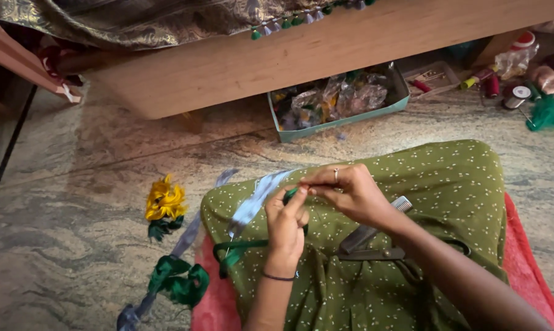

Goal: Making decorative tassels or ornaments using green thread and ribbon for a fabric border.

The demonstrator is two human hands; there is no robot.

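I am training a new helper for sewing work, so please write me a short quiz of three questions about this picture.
1. True or false: the scissors lie on the person's lap.
2. What colour is the thread bunch on the floor to the left of the knee? A red, B yellow, C white.
3. Which hand wears a ring, the left hand or the right hand?

Key
1. True, on the green dotted cloth.
2. B.
3. The right hand; both hands pinch a small green piece beside the grey ribbon.
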